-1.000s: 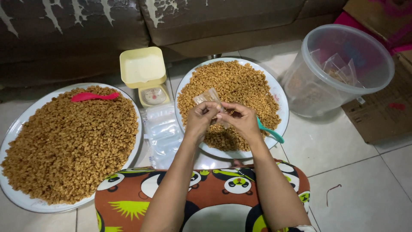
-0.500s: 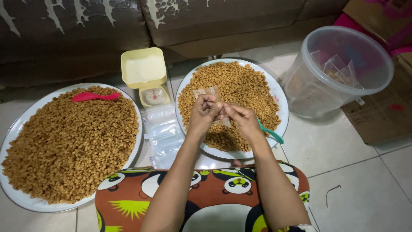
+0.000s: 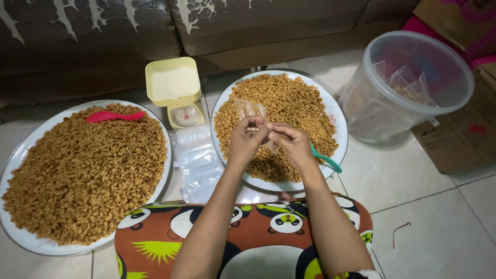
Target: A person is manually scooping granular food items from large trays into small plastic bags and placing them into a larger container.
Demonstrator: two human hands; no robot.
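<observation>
You hold a small clear plastic bag [image 3: 249, 110] between both hands, above the round tray of brown snack pieces [image 3: 338, 135] that lies in front of you. Your left hand [image 3: 247, 140] pinches the bag at its lower edge with the fingers closed on it. Your right hand [image 3: 290, 142] touches the same edge from the 3 o'clock side, fingers also closed on the plastic, and the two hands touch each other. The bag stands up toward 12 o'clock and some brown pieces show inside it.

A green spoon [image 3: 324, 159] lies on the tray just at 4 o'clock from your right hand; your hand hides its front part. At 9 o'clock from the tray is a pile of empty clear bags [image 3: 196, 160], and at 11 o'clock a small yellow kitchen scale [image 3: 175, 90]. Further at 9 o'clock lies a bigger tray [image 3: 15, 160] full of the same snack, with a pink spoon [image 3: 114, 116] on top. At 2 o'clock stands a clear plastic bucket [image 3: 413, 85] with filled bags inside.
</observation>
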